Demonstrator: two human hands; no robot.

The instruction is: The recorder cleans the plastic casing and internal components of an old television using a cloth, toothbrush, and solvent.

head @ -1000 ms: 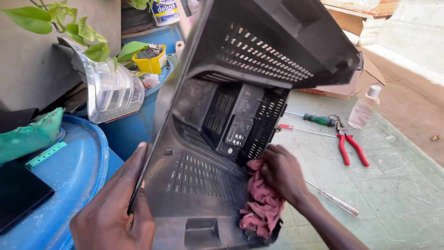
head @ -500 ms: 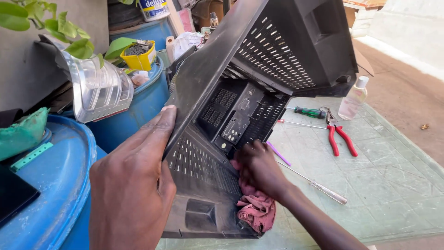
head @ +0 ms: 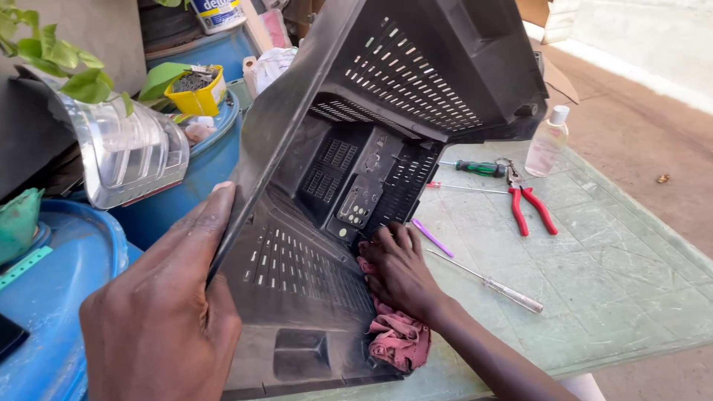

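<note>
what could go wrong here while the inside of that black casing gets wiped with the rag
The black casing stands tilted on the table, steadied only by the left hand on its edge; it might slip or tip. The right hand presses the pink rag against vent slots and ribs, which could snag the cloth or scrape fingers. The screwdriver, red pliers and clear bottle lie close and could get knocked.

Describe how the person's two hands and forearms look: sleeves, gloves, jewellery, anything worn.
Both are bare. The left hand wears no glove, ring or watch that shows; its wrist is cut off by the frame. The right hand is also ungloved and ringless, and the right forearm shows no sleeve or band.
</note>
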